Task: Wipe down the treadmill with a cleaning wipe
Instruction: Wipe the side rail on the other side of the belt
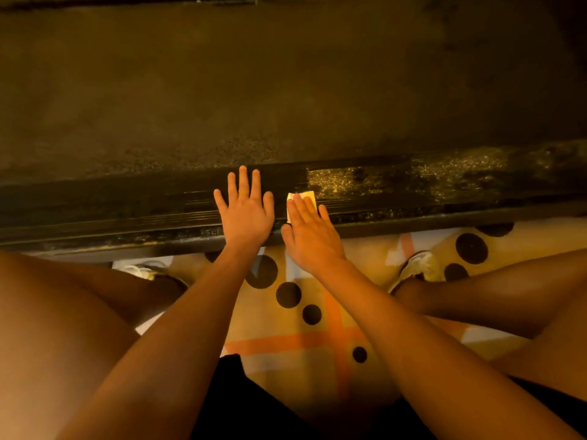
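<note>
The treadmill's black side rail (127, 211) runs across the view, with the wide dark belt (254, 90) behind it. My left hand (246, 214) lies flat on the rail, fingers spread and straight. Just to its right, my right hand (309, 236) presses a small white wipe (306, 196) onto the rail with straight fingers. Only the wipe's far edge shows past my fingertips. The rail to the right of the wipe (397, 179) glistens wet.
I crouch with both knees wide apart. A patterned mat (305, 341) with orange stripes and black dots lies under me. My shoes (419, 265) stand on it close to the rail's near edge. The lighting is dim and yellow.
</note>
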Demonstrator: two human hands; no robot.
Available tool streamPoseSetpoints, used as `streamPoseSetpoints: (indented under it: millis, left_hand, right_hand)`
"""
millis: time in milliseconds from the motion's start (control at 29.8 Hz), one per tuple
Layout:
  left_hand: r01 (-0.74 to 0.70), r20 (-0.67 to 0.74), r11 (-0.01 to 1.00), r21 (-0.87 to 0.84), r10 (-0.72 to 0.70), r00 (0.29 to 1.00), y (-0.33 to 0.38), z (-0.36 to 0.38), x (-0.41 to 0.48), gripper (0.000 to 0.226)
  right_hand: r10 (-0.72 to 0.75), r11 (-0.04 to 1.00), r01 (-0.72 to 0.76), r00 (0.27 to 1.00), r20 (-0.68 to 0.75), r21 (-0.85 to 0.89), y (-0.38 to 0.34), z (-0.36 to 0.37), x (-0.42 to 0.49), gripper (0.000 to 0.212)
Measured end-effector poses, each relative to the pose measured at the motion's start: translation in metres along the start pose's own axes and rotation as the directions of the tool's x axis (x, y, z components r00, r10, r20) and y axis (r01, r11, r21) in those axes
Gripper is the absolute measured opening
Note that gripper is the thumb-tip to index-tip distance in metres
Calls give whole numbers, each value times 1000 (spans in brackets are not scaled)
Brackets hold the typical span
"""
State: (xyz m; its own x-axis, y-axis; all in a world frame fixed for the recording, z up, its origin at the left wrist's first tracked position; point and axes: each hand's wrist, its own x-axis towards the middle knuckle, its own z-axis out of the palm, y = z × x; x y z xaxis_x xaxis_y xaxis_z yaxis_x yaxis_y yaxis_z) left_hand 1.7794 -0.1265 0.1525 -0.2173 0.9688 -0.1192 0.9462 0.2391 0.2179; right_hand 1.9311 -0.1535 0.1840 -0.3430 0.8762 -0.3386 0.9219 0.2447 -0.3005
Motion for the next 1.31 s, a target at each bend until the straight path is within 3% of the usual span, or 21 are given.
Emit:
streamPoseSetpoints:
  millis: [269,571,839,1074,1309]
  left_hand:
    - [-45,84,999,23,43,996,-3,-5,3,61]
    - [15,-28,999,30,-14,1000,2,8,1,59]
    - [16,-52,998,58,-13,999,1,10,2,58]
    - [28,-76,998,63,-23,997,2,12,1,57]
    - [24,-72,997,68,-19,997,1,12,2,58]
  right_hand:
    - [60,998,-59,998,-4,10,-1,-23,73,62]
    - [10,1000,-10,1000,-2,-4,1,-1,14,62]
    - [63,998,-63,997,-44,17,17,-23,85,63]
    - [49,996,-48,999,-21,71,7,-1,11,64]
    - [58,997,-57,998,-27,47,16,-26,86,63]
